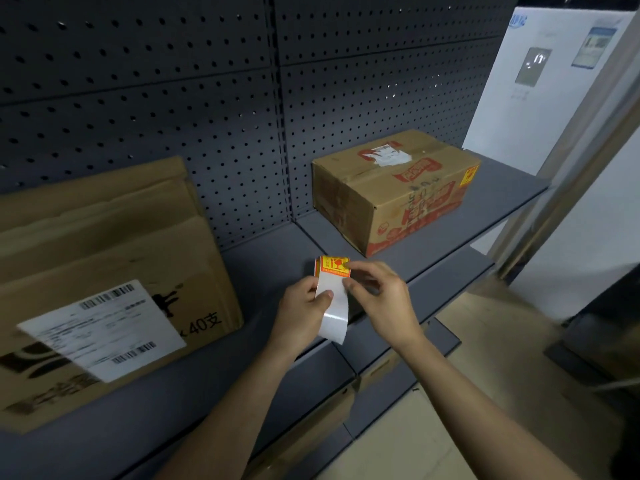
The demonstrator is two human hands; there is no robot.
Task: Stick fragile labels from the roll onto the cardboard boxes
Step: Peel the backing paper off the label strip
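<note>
My left hand (304,308) holds the roll (318,268) of labels in front of me, above the front part of the shelf. Its fingers are curled around the roll and its thumb presses on the white backing strip (335,317). The strip hangs down loose from the roll and curls a little at its lower end. My right hand (381,296) is just beside the left one. Its thumb and forefinger pinch the right edge of the fragile label (335,265) at the top of the strip. This label is orange and yellow with a red picture, and it is on the roll, not yet on any box.

The grey shelf (263,251) carries two cardboard boxes, well apart. The big box (114,244) stands at my left, against the pegboard wall (173,81), and it has a white shipping label (100,329) with barcodes on its front. The small box (388,202) stands at my right, further back and turned at an angle, with red print on its side and torn white paper on its top. Near its upper right corner there is a stuck label (468,176) in the same orange and yellow. Below, on a lower shelf, another cardboard box (311,427) shows partly. A white panel (540,91) stands at the far right.
</note>
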